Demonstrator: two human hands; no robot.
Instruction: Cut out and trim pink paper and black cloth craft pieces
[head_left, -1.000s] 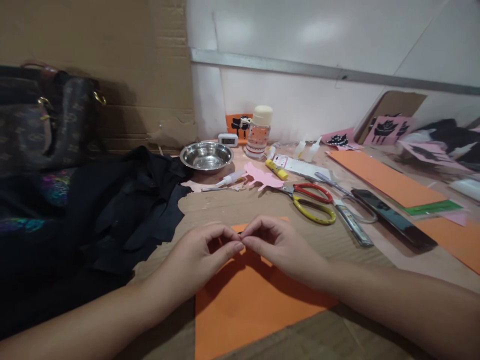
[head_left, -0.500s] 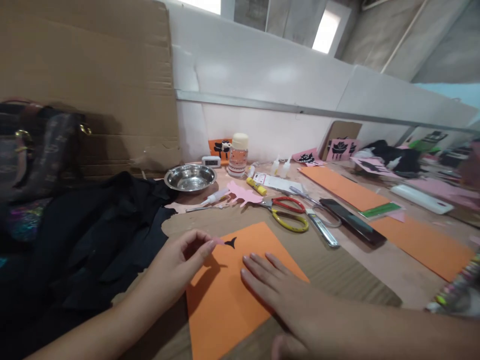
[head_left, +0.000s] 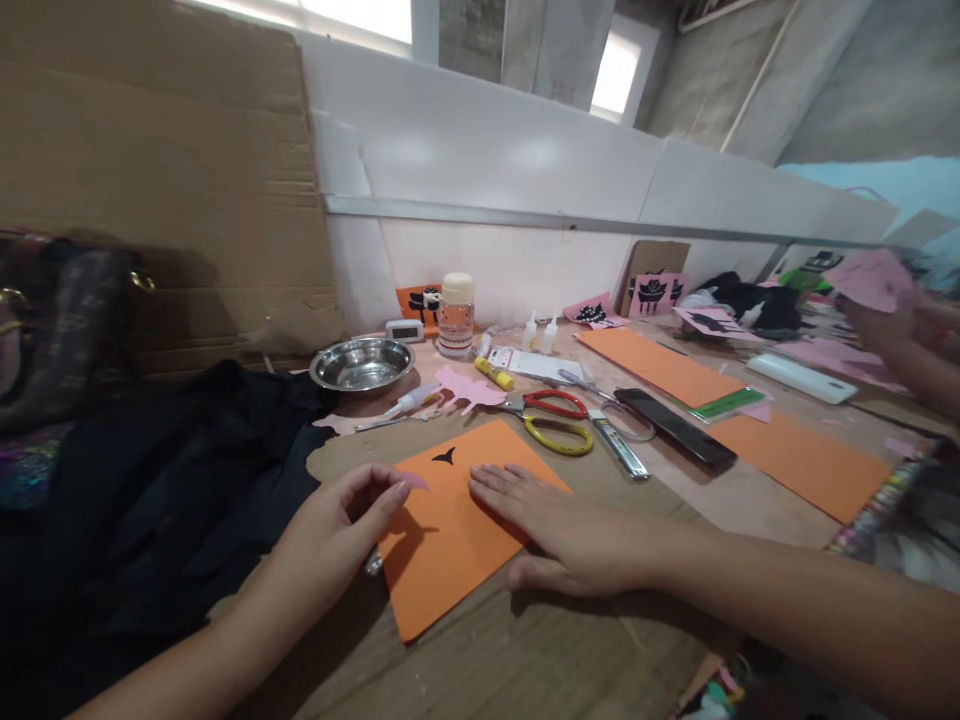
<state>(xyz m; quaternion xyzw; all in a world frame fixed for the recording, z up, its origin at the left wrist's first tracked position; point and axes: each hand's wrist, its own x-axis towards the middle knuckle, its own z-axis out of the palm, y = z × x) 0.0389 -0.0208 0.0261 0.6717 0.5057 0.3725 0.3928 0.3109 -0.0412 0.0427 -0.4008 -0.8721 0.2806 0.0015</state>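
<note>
Beyond the orange sheet [head_left: 442, 555], white wall panels [head_left: 480, 150] are backing the cluttered surface [head_left: 480, 670], and a cardboard panel [head_left: 150, 150] is standing behind it to the left. Orange sheet is lying flat in front of you. Black cutout [head_left: 445, 457] is sitting on the sheet near its far edge, clear of your fingers.

Your left hand [head_left: 360, 520] is hovering at the sheet's left edge, thumb and fingertips closing on a small pink scrap [head_left: 415, 482]. Scrap is hanging just over the sheet, throwing a shadow on it. Your right hand [head_left: 547, 520] is spreading open, fingers lying on the sheet's right side, thumb resting off its edge; you're gripping nothing there.

Scissors [head_left: 525, 405] are lying just past the sheet's far right side, black phone [head_left: 675, 428] farther right. Pink cutout [head_left: 466, 390] and yellow glue stick [head_left: 494, 375] are lying beyond the sheet's far edge; steel bowl [head_left: 319, 372] is sitting beyond it to the left. Dark cloth [head_left: 165, 480] is bunching up left of the sheet. Well right of it, another person's hand [head_left: 930, 320] is showing near pink paper [head_left: 870, 280], blurred; can't tell its grip.
</note>
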